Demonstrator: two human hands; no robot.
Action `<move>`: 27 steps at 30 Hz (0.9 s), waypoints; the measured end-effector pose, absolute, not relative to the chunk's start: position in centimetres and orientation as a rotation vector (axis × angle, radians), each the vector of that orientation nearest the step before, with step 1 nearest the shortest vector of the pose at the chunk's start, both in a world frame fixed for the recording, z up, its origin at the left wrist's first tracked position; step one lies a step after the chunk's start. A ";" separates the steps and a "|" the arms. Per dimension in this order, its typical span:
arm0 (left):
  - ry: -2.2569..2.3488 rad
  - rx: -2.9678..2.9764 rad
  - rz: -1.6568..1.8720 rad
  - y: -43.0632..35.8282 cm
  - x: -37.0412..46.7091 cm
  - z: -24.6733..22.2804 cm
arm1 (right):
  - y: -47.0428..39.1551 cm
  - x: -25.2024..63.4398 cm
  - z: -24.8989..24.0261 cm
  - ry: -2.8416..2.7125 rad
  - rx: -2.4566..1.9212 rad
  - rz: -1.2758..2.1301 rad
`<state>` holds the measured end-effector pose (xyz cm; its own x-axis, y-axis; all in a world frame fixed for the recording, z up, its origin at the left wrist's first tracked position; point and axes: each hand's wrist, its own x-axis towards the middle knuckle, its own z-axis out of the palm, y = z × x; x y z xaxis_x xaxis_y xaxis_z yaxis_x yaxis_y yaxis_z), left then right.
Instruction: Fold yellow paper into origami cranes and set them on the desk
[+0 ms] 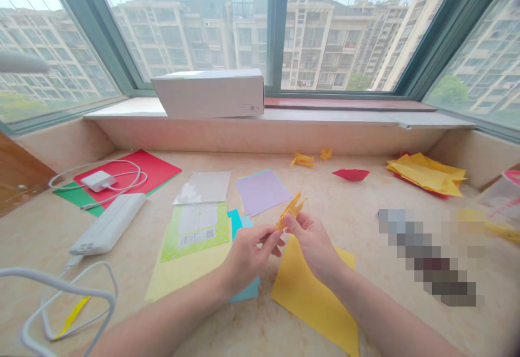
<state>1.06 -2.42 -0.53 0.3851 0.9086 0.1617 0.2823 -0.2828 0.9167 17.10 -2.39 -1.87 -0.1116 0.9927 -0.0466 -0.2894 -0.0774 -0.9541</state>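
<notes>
Just white box (208, 93), label illegible.

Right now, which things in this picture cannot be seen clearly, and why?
- Folded orange paper, head view: its lower part is hidden by the fingers of the left hand and right hand.
- Pixelated patch: the blur hides whatever lies there.
- Printed label on the green sheet: too small to read.
- White cable: cut off by the left and bottom edges.
- Clear container: cut off by the right edge.
</notes>
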 end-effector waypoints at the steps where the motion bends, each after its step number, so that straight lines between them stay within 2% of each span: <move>1: 1.039 1.780 0.912 -2.5 1.0 -0.4 | -2.4 17.1 -1.9 -1.021 -0.988 1.443; 11: 0.956 1.625 0.901 -2.3 0.8 -0.1 | -2.9 17.0 -0.5 -1.168 -0.908 1.528; 23: 0.816 1.335 0.899 -2.0 0.9 0.0 | -3.0 17.6 0.7 -1.389 -0.966 1.333; 27: 0.801 1.293 0.897 -1.4 0.7 -0.1 | -2.5 18.4 0.6 -1.309 -0.992 1.234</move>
<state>0.69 -1.42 -0.14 0.4467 0.8947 -0.0008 -0.1018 0.0517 0.9935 18.45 -2.50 0.64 -0.1233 0.9826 0.1390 -0.0812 0.1296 -0.9882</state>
